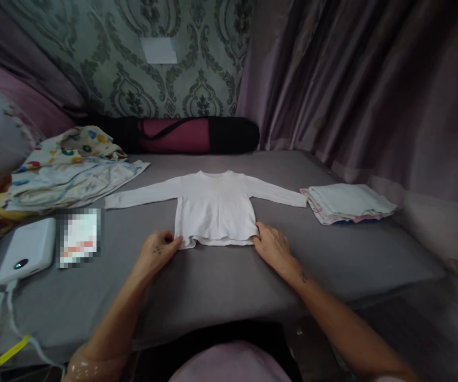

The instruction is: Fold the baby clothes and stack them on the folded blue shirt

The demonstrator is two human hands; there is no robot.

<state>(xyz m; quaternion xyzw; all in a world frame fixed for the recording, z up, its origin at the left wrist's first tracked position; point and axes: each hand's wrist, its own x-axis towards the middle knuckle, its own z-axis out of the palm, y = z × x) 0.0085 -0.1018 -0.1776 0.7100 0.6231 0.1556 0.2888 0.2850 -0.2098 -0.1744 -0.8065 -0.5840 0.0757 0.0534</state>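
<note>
A small white long-sleeved shirt (pixel 216 209) lies spread flat on the grey sheet, collar away from me and both sleeves stretched out sideways. My left hand (pixel 159 249) pinches the left corner of its hem between thumb and fingers. At the opposite hem corner, my right hand (pixel 272 244) grips the fabric, its fingertips partly hidden by the cloth. The hem's front and back layers sit slightly apart and wavy between my hands. The right cuff reaches the edge of a folded clothes stack (pixel 350 201).
Patterned cloths (pixel 73 170) lie heaped at the left. Nearer me are a white power bank (pixel 28 249) with cables (pixel 12 307) and a blurred-out item (pixel 80 236). A black and maroon long bag (pixel 177 135) rests along the wall, and curtains (pixel 332 79) hang at the right.
</note>
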